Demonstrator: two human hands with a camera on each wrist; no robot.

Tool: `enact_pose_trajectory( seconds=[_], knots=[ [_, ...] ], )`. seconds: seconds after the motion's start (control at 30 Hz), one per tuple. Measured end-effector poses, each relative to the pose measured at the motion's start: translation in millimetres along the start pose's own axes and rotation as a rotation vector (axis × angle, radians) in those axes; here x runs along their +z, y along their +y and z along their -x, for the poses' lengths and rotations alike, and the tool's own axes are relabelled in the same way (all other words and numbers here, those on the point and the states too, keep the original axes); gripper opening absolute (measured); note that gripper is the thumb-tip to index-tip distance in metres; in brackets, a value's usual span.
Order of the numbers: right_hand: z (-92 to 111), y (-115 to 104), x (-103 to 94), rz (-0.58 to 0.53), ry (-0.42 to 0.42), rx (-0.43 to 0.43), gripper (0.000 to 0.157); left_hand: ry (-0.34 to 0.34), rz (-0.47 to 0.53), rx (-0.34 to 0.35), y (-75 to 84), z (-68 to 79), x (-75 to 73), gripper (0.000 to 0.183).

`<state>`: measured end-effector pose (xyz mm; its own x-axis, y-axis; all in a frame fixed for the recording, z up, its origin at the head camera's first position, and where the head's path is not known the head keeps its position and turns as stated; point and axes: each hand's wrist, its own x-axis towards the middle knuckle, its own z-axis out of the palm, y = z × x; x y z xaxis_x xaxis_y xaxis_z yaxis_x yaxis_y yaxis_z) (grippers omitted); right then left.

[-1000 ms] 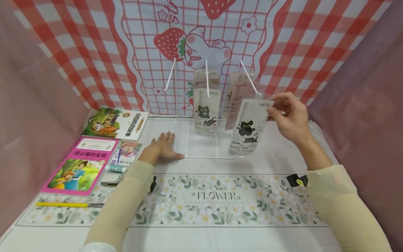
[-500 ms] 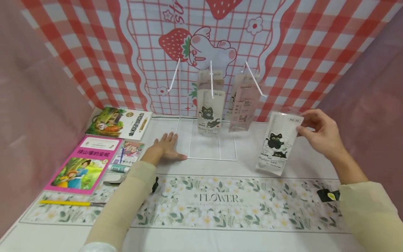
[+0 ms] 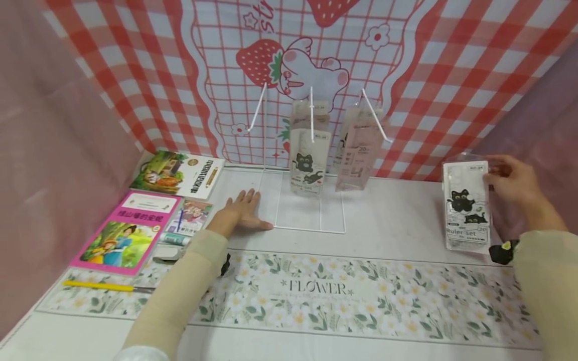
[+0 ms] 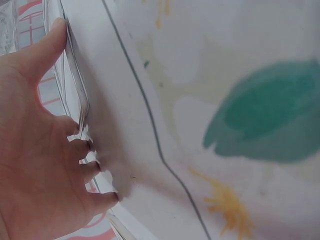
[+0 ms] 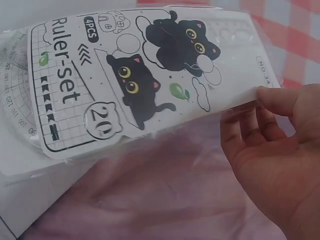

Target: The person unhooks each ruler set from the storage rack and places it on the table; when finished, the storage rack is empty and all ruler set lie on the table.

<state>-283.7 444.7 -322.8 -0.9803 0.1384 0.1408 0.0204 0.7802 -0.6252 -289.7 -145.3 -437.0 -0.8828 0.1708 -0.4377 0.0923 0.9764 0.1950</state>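
My right hand (image 3: 508,178) pinches the top edge of a ruler-set packet (image 3: 467,204) printed with black cats, holding it upright over the table at the far right. In the right wrist view the same packet (image 5: 130,75) fills the frame and my fingers (image 5: 265,107) grip its corner. My left hand (image 3: 241,210) lies flat with straight fingers on the table, touching the base of a white wire display rack (image 3: 309,228). The left wrist view shows that hand (image 4: 45,150) pressed against the wire edge. More ruler-set packets (image 3: 309,160) hang on the rack's hooks.
Two picture books (image 3: 128,233) (image 3: 180,173), a small booklet (image 3: 189,215), a glue stick (image 3: 173,239) and a yellow pencil (image 3: 97,286) lie at the left. A floral "FLOWER" mat (image 3: 311,293) runs across the front. Pink walls close in both sides.
My right hand has carried the cat packet off the rack's right hook, rightward and down to the table's right side. The left hand has stayed flat by the rack.
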Motion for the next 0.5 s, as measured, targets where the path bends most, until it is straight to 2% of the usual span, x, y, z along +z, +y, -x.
enact_pose_trajectory(
  seconds=[0.13, 0.33, 0.5],
  knots=[
    [-8, 11, 7.1, 0.031, 0.007, 0.038, 0.061, 0.007, -0.011, 0.003, -0.5, 0.9, 0.1, 0.117],
    [-11, 33, 31.0, 0.017, -0.017, 0.065, 0.081, 0.010, -0.019, 0.000, -0.6, 0.6, 1.6, 0.117],
    [-9, 52, 46.2, 0.138, -0.051, 0.112, 0.082, 0.011, -0.019, -0.011, -0.1, 1.1, 3.1, 0.117]
  ],
)
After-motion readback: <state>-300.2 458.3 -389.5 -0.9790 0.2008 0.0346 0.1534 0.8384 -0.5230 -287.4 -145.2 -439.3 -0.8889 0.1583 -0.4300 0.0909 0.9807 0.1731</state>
